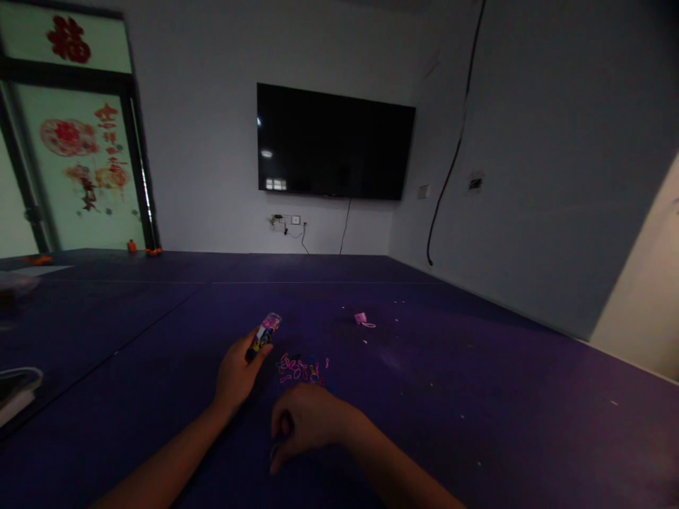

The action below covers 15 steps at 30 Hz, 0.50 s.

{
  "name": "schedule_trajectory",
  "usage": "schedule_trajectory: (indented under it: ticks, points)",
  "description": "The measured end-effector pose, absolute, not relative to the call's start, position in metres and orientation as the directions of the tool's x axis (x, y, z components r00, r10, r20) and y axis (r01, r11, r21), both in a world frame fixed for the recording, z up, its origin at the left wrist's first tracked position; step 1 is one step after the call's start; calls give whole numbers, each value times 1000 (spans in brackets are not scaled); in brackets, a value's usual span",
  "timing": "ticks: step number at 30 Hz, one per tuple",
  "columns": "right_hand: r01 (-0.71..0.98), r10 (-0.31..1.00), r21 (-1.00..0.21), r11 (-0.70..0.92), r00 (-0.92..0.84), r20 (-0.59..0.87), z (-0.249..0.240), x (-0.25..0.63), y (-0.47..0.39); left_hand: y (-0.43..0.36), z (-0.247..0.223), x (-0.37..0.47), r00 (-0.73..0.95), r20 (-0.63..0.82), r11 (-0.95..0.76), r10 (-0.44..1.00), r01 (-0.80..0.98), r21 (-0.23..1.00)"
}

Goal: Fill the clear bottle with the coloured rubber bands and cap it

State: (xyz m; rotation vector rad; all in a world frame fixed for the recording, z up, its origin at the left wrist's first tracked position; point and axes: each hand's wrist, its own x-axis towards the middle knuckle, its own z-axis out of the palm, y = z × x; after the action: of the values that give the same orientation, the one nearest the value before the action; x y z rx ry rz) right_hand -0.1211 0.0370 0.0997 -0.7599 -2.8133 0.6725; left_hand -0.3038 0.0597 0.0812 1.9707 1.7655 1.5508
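My left hand point(237, 375) holds a small clear tube point(264, 334) with colourful contents, tilted up and away from me over the dark purple floor mat point(477, 367). Just right of it lies a scatter of small pink and coloured rubber bands point(301, 369) on the mat. My right hand point(306, 422) rests on the mat below the bands with fingers curled down; something small seems pinched under the fingertips, but it is too dark to tell what. A small pink lid-like piece point(362, 319) lies farther off on the mat.
A black television point(334, 141) hangs on the white wall ahead, with sockets and cables below it. A glass door with red paper cut-outs point(79, 155) is at the left. A shoe-like object point(18, 389) lies at the left edge. White specks dot the mat.
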Motion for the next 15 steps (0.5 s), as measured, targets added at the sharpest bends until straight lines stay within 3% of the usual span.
schedule_trajectory:
  ticks: [7, 15]
  points:
    - [417, 427, -437, 797, -901, -80, 104, -120, 33, 58, 81, -302, -145, 603, -346, 785, 705, 619]
    - [428, 427, -170, 888, -903, -46, 114, -126, 18, 58, 81, -301, -144, 605, -337, 783, 719, 608]
